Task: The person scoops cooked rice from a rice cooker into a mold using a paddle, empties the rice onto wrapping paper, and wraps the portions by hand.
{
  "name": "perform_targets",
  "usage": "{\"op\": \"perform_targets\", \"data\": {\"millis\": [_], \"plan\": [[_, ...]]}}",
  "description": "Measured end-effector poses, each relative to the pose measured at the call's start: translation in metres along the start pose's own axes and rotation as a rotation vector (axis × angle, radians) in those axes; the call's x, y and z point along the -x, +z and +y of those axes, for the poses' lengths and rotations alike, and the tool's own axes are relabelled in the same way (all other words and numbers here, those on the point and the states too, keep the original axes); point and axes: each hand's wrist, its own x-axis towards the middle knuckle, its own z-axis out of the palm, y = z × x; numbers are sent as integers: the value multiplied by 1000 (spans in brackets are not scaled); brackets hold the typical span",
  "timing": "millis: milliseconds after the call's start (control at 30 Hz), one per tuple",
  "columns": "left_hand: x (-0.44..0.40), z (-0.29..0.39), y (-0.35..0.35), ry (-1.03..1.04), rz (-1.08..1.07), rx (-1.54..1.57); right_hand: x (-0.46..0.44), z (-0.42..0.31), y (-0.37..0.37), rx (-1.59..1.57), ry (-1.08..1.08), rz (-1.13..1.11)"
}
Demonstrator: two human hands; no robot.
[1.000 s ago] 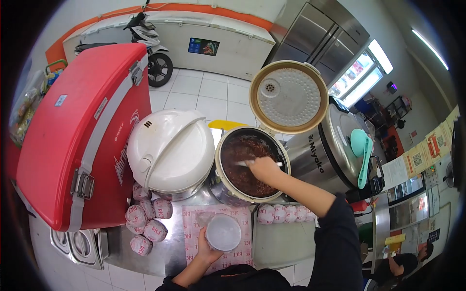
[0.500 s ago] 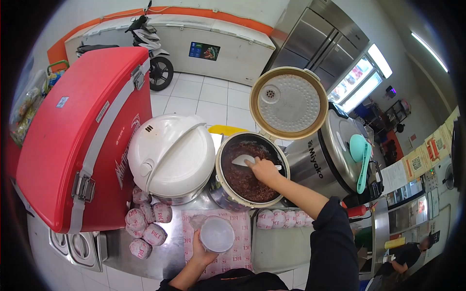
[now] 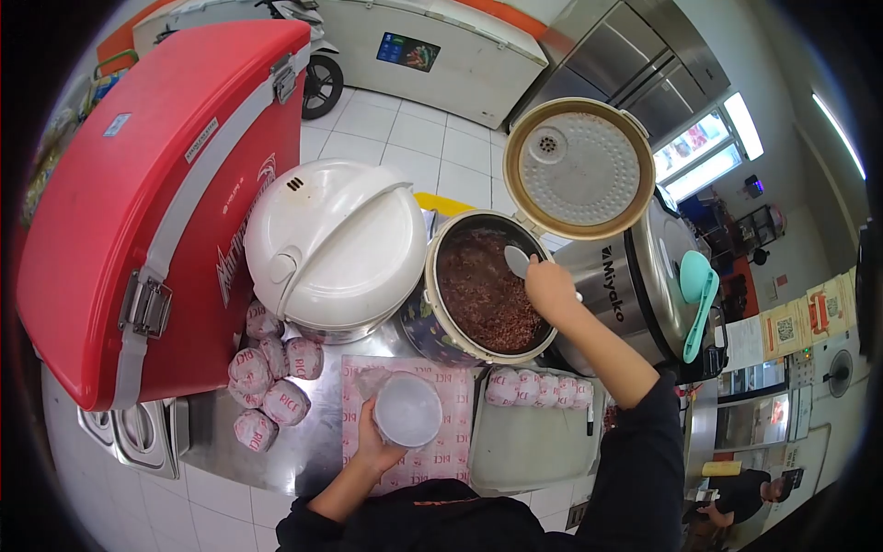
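Observation:
My left hand holds a round whitish bowl above a sheet of printed pink paper. Some clear plastic shows beside the bowl. With my right hand I grip a white scoop at the right side of the open cooker. Reddish-brown grains fill part of this cooker, and its round lid stands raised behind it. Several wrapped bundles are piled left of the paper. More wrapped bundles lie in a row in a tray on the right.
A closed white cooker and a large red cooler box are at the left. On the right, a steel Miyako cooker carries a turquoise ladle. Another person is at the far lower right.
My right hand and the scoop have moved rightward to the cooker's right side. The view has shifted, showing more of the tray. My left hand still holds the bowl.

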Motion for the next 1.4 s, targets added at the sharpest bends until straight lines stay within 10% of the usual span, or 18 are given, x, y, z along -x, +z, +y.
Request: {"op": "perform_targets", "data": {"millis": [600, 767, 1400], "plan": [[2, 3, -9, 21, -6, 32, -13, -6, -29, 9, -300, -218], [-1, -1, -9, 2, 34, 13, -38, 9, 11, 247, -523, 49], [-2, -2, -16, -13, 99, -11, -25, 21, -2, -73, -112, -433]]}}
